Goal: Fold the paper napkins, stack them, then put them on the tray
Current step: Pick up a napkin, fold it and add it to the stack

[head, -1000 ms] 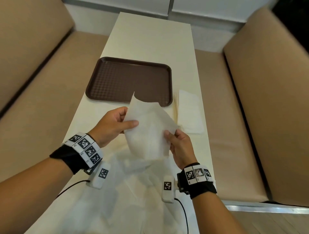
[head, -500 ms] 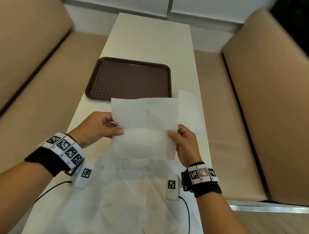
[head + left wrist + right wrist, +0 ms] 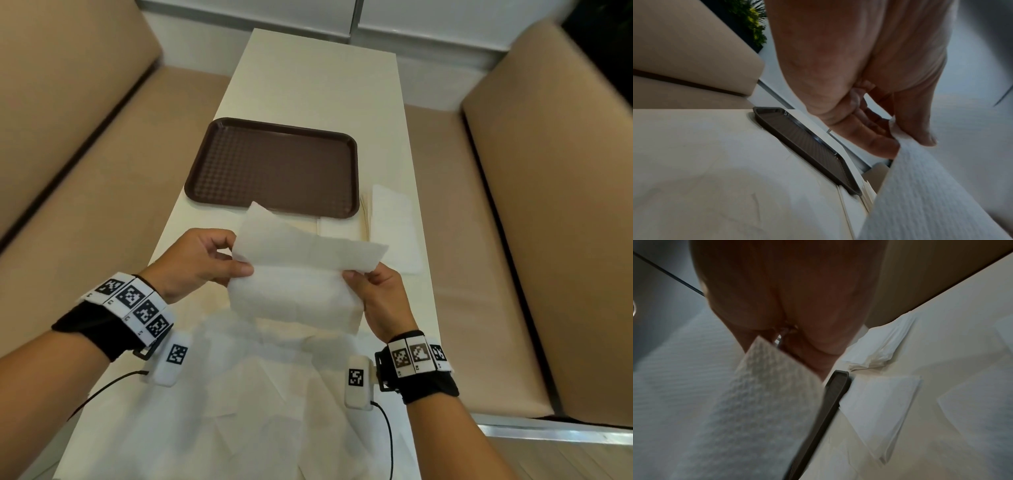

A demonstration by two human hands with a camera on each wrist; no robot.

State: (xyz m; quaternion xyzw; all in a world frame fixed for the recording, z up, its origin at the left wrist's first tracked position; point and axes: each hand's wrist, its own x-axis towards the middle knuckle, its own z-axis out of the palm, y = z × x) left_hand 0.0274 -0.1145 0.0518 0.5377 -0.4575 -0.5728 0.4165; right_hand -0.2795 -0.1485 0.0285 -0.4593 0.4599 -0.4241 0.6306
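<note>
I hold one white paper napkin (image 3: 301,274) spread in the air above the table's near half. My left hand (image 3: 219,263) pinches its left edge and my right hand (image 3: 363,277) pinches its right edge. Its top part leans back toward me along a crease. In the left wrist view the thumb and fingers (image 3: 885,146) clamp the napkin (image 3: 925,194); in the right wrist view the napkin (image 3: 748,394) hangs from the hand. The empty brown tray (image 3: 274,168) lies beyond. A pile of folded napkins (image 3: 394,229) sits to the right of the tray. Unfolded napkins (image 3: 239,394) lie under my wrists.
The narrow cream table (image 3: 322,78) runs away from me between two tan padded benches (image 3: 61,144), (image 3: 548,171). A single flat napkin (image 3: 879,405) lies by the tray's corner (image 3: 836,386), beside the folded pile (image 3: 881,345).
The napkin went from bunched between my hands to spread flat and wide. Since then its top half has tilted back toward me, and both hands have kept their hold on its side edges.
</note>
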